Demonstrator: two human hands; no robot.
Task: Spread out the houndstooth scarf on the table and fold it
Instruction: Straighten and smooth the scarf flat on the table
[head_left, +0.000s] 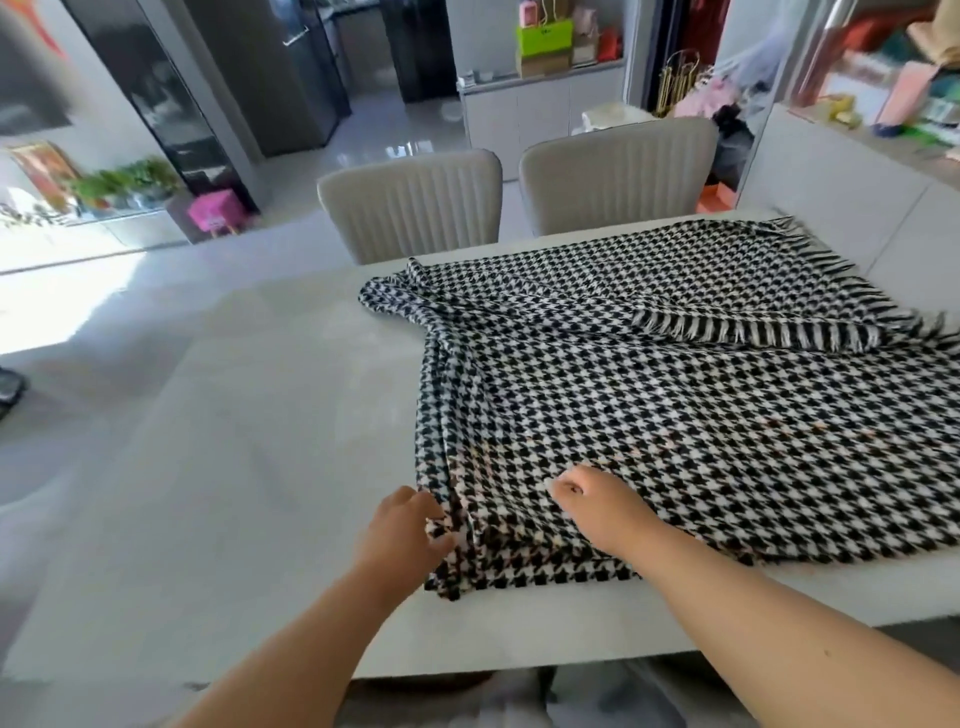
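The houndstooth scarf (675, 395) is a black-and-white woven cloth lying on the pale table (234, 441), covering its right half and running off the frame's right edge. It lies in layers: a fringed end is folded back across the far right part, its black-and-white fringe running diagonally. The left edge is gathered into several lengthwise pleats from the far left corner down to the near corner, where stacked layers show near the table's near edge.
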